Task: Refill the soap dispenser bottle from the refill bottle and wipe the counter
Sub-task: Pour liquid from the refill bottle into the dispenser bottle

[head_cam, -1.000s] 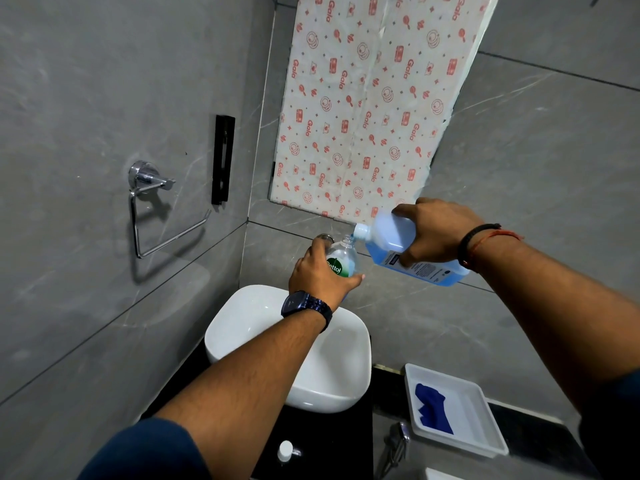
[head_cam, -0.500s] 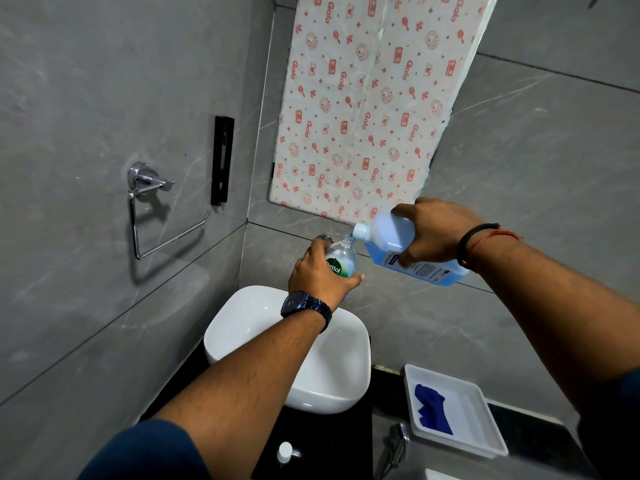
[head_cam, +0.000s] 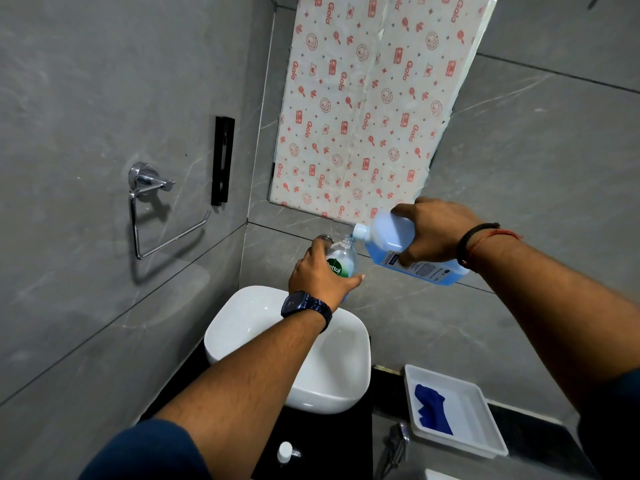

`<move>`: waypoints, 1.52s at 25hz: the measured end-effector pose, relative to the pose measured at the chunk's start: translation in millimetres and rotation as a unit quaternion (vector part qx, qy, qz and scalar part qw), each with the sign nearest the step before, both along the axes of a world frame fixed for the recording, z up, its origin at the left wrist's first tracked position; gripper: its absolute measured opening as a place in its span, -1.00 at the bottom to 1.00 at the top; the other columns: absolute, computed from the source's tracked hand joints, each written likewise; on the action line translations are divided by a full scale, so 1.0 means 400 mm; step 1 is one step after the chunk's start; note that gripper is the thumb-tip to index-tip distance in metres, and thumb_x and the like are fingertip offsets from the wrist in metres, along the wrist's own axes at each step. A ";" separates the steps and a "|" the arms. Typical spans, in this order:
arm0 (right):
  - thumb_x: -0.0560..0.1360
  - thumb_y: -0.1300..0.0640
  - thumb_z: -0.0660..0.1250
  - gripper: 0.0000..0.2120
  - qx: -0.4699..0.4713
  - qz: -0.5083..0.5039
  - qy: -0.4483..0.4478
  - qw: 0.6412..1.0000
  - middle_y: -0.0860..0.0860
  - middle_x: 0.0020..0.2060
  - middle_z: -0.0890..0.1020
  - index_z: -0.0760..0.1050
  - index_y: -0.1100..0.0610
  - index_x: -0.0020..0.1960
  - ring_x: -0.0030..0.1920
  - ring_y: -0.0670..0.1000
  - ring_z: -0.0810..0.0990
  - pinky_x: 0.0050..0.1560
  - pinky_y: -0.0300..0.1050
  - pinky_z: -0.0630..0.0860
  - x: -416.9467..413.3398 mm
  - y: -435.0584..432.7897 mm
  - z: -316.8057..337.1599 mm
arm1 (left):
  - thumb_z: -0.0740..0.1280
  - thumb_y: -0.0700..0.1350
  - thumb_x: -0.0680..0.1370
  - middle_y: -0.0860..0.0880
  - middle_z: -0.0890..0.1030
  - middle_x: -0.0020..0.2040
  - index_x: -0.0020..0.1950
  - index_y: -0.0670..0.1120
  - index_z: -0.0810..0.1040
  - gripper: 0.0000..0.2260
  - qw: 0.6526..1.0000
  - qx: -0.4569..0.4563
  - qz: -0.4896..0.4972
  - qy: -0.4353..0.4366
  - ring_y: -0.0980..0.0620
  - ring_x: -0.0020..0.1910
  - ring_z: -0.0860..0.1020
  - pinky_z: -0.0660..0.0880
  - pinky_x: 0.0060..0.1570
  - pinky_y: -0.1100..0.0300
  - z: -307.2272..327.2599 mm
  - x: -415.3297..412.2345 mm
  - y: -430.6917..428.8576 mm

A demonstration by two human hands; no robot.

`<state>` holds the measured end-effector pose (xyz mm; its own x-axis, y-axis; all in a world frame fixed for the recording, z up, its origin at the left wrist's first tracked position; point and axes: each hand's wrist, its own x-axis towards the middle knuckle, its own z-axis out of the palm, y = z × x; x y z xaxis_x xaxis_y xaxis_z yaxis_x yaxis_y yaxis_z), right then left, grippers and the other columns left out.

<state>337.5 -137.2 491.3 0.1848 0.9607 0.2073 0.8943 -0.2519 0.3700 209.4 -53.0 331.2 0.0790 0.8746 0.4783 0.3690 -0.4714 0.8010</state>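
My left hand (head_cam: 320,275) grips the clear soap dispenser bottle (head_cam: 343,261) with a green label, held upright above the white basin (head_cam: 263,313). My right hand (head_cam: 433,233) holds the refill bottle (head_cam: 394,244), tipped sideways with blue liquid inside. Its white neck sits at the dispenser bottle's open mouth. A white pump cap (head_cam: 285,452) lies on the black counter (head_cam: 311,441) near the bottom edge. A blue cloth (head_cam: 431,407) lies in a white tray (head_cam: 485,427).
Grey tiled walls close in on the left and back. A chrome towel ring (head_cam: 152,209) and a black fitting (head_cam: 222,161) hang on the left wall. A patterned sheet (head_cam: 367,109) covers the panel above the basin. A chrome tap (head_cam: 398,441) stands beside the tray.
Both hands and both bottles hold almost the same pose. The refill bottle stays tipped at the dispenser's mouth.
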 end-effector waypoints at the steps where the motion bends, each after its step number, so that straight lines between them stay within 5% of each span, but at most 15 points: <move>1: 0.23 -0.17 0.46 -0.21 -0.001 0.000 -0.001 1.000 0.04 0.12 0.52 0.27 -0.06 0.38 -0.08 0.01 0.42 -0.12 -0.06 0.53 0.000 0.000 0.000 | 0.54 0.23 0.12 0.01 0.59 0.04 0.12 0.07 0.32 -0.30 1.000 0.000 0.000 0.000 -0.07 -0.06 0.55 0.55 -0.14 0.09 -0.001 0.000 0.000; 27: 0.22 -0.18 0.46 -0.24 0.001 0.010 -0.003 1.000 0.02 0.07 0.52 0.29 -0.07 0.36 -0.10 0.02 0.42 -0.21 -0.12 0.43 -0.003 0.002 -0.006 | 0.54 0.24 0.11 0.01 0.59 0.02 0.12 0.07 0.31 -0.30 1.000 0.010 0.000 -0.001 -0.07 -0.08 0.56 0.56 -0.18 0.09 -0.010 -0.009 0.000; 38: 0.21 -0.20 0.45 -0.24 0.001 0.008 -0.002 1.000 0.02 0.07 0.53 0.30 -0.08 0.35 -0.09 0.02 0.45 -0.11 -0.03 0.56 -0.005 -0.001 -0.009 | 0.54 0.22 0.12 0.00 0.59 0.03 0.13 0.05 0.33 -0.30 1.000 0.013 0.001 0.002 -0.07 -0.07 0.56 0.55 -0.17 0.09 -0.009 -0.013 -0.006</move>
